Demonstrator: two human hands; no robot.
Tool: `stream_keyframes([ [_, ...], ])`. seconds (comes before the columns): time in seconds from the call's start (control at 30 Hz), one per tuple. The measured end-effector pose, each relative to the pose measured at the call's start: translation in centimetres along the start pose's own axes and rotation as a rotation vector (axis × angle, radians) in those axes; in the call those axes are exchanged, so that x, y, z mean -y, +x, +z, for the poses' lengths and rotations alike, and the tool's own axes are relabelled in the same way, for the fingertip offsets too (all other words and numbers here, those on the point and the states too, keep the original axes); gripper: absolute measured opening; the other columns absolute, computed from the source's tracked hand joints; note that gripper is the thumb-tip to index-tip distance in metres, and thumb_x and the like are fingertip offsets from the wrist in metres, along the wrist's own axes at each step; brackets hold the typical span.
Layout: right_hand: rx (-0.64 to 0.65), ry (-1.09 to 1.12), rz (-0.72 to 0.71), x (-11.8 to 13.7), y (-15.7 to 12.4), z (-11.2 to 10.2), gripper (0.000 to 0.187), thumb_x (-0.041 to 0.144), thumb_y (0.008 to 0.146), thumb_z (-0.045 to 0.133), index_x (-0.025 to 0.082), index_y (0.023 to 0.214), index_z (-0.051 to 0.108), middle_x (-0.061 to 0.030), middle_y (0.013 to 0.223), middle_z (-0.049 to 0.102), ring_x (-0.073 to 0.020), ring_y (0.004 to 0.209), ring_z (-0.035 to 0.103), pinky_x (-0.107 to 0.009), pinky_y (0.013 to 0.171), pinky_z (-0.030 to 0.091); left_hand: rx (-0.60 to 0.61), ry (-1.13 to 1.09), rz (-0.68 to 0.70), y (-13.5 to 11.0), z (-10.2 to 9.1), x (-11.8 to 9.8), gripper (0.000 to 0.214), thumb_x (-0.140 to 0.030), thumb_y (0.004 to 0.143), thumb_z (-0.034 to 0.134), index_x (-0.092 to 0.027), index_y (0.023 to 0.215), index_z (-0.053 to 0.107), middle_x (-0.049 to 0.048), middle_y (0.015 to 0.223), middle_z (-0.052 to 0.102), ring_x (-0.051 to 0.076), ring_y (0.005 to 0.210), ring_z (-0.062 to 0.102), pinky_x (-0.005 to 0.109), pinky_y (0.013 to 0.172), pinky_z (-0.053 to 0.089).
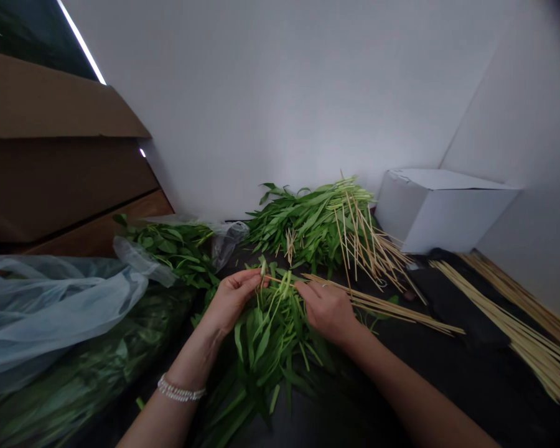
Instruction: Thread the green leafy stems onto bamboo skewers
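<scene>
My left hand [231,298] pinches the tops of a bunch of green leafy stems [268,330] that lies on the dark surface between my hands. My right hand [329,311] is closed on thin bamboo skewers [401,308] whose tips point left into the stems near my left fingers. The skewers run out to the right from under my right palm. A pearl bracelet [181,391] circles my left wrist.
A heap of skewered greens [317,224] lies at the back. Loose skewers [518,323] lie at the right. A white box [441,208] stands in the corner. Plastic bags of greens [60,311] are at the left, under brown cardboard [51,155].
</scene>
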State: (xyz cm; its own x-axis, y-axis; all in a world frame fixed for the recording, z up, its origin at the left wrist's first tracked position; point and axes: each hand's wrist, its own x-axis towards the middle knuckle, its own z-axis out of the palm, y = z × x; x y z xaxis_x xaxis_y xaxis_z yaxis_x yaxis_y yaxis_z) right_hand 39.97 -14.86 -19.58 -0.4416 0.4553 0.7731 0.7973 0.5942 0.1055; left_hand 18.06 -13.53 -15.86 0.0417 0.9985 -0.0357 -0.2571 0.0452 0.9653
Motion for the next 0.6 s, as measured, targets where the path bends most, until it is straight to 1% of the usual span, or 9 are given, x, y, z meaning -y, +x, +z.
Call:
stream_keyframes([
  [0.13, 0.001, 0.018, 0.0, 0.1, -0.07, 0.1, 0.032, 0.008, 0.084, 0.042, 0.014, 0.106, 0.064, -0.0031, 0.072, 0.062, -0.0154, 0.057, 0.052, -0.03, 0.055, 0.033, 0.007, 0.026, 0.006, 0.06, -0.13, 0.39, 0.031, -0.03, 0.064, 0.083, -0.014, 0.089, 0.075, 0.0073, 0.085, 0.077, 0.015, 0.075, 0.07, 0.028, 0.083, 0.052],
  [0.27, -0.006, 0.045, 0.002, 0.17, -0.25, 0.36, 0.033, 0.006, 0.083, 0.042, 0.013, 0.106, 0.063, -0.0035, 0.074, 0.064, -0.0141, 0.056, 0.053, -0.029, 0.055, 0.034, 0.039, 0.038, -0.012, 0.04, -0.09, 0.73, 0.033, -0.032, 0.067, 0.082, -0.013, 0.093, 0.075, 0.0085, 0.087, 0.077, 0.017, 0.078, 0.07, 0.03, 0.083, 0.053],
  [0.37, 0.005, 0.05, 0.004, 0.16, -0.32, 0.49, 0.032, 0.007, 0.083, 0.043, 0.013, 0.107, 0.063, -0.0038, 0.074, 0.064, -0.0141, 0.057, 0.054, -0.028, 0.056, 0.035, 0.025, 0.051, -0.011, 0.04, -0.06, 0.7, 0.036, -0.033, 0.065, 0.083, -0.014, 0.094, 0.074, 0.008, 0.087, 0.077, 0.017, 0.077, 0.07, 0.029, 0.081, 0.053],
  [0.47, 0.008, 0.041, 0.005, 0.14, -0.32, 0.5, 0.032, 0.008, 0.084, 0.042, 0.013, 0.109, 0.062, -0.0036, 0.073, 0.064, -0.0147, 0.057, 0.054, -0.029, 0.055, 0.035, -0.003, 0.079, -0.004, 0.05, -0.07, 0.46, 0.034, -0.035, 0.065, 0.083, -0.014, 0.09, 0.073, 0.007, 0.084, 0.076, 0.015, 0.072, 0.069, 0.027, 0.075, 0.053],
  [0.6, -0.006, 0.046, 0.005, 0.26, -0.22, 0.36, 0.033, 0.007, 0.085, 0.041, 0.013, 0.108, 0.062, -0.0039, 0.074, 0.064, -0.0141, 0.057, 0.054, -0.029, 0.054, 0.036, -0.009, 0.104, -0.018, 0.0, 0.04, 0.39, 0.031, -0.036, 0.063, 0.083, -0.014, 0.081, 0.073, 0.0068, 0.08, 0.076, 0.015, 0.069, 0.068, 0.026, 0.071, 0.053],
])
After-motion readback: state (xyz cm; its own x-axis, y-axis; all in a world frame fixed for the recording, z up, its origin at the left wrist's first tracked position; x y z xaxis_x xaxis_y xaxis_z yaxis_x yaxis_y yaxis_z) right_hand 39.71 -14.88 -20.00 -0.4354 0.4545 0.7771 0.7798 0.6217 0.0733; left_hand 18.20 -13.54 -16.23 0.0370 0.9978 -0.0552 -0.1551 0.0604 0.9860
